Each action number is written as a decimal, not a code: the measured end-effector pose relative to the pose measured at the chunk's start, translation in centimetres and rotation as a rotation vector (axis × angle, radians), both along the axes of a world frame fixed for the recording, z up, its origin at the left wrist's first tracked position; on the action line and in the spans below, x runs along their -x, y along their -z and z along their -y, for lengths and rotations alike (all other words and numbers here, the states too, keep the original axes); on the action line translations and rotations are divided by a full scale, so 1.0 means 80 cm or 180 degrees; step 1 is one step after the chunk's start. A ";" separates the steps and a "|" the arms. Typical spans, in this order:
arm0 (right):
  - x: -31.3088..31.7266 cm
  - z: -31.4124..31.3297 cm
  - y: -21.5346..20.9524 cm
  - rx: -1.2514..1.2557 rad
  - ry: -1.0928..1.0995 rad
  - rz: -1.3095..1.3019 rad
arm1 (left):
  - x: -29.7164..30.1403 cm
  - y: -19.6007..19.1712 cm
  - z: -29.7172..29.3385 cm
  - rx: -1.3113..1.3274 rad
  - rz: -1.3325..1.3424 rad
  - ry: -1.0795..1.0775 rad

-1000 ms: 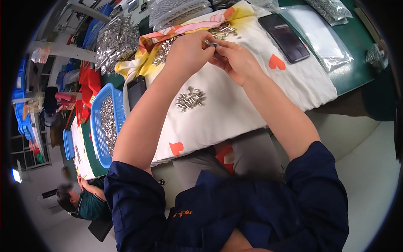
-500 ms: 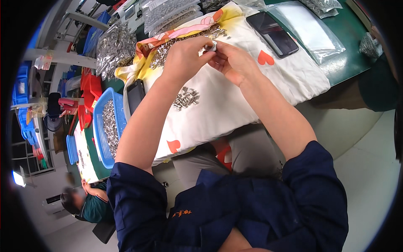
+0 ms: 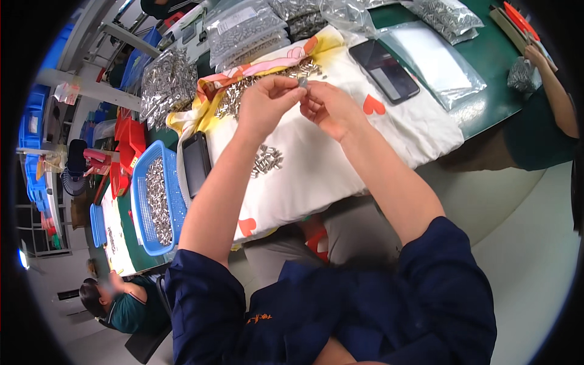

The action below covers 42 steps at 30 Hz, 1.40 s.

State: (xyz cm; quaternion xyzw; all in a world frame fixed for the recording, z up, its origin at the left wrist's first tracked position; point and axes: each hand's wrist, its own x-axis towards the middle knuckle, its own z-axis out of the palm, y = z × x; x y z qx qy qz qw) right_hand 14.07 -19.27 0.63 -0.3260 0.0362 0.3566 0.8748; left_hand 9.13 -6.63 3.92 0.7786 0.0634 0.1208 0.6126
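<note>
Above the white cloth (image 3: 304, 182), my left hand (image 3: 267, 103) and my right hand (image 3: 331, 106) meet with their fingertips closed together. Between thumbs and forefingers shows a small silvery metal piece (image 3: 302, 82); its exact shape is too small to make out. Behind my hands lies a spread of short metal cylinders (image 3: 230, 103) along the cloth's patterned far edge. A smaller pile of the same cylinders (image 3: 266, 160) rests on the cloth beside my left forearm.
Left of the cloth are a dark phone-like slab (image 3: 196, 163) and a blue basket (image 3: 142, 198) of metal parts. Bags of parts (image 3: 246, 27) stand at the back. A phone (image 3: 384, 72) and clear bags (image 3: 435, 64) lie right. Co-workers sit left (image 3: 137, 304) and right (image 3: 535, 134).
My view has shifted a little, so the table sits lower in the picture. My hands stay together round the metal piece. More of the right co-worker's arm shows, reaching to an orange-edged thing.
</note>
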 end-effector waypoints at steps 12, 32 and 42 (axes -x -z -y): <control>-0.184 0.011 -0.068 0.5092 0.1895 0.5943 | 0.043 0.025 -0.044 0.1239 0.0278 -0.1011; 0.132 0.115 -0.148 -0.2486 -0.1290 0.3153 | 0.131 0.067 -0.075 -0.0254 -0.0485 -0.0183; 0.146 0.101 -0.164 -0.2915 -0.1904 0.2944 | 0.104 0.047 -0.039 -0.0147 -0.0582 0.0188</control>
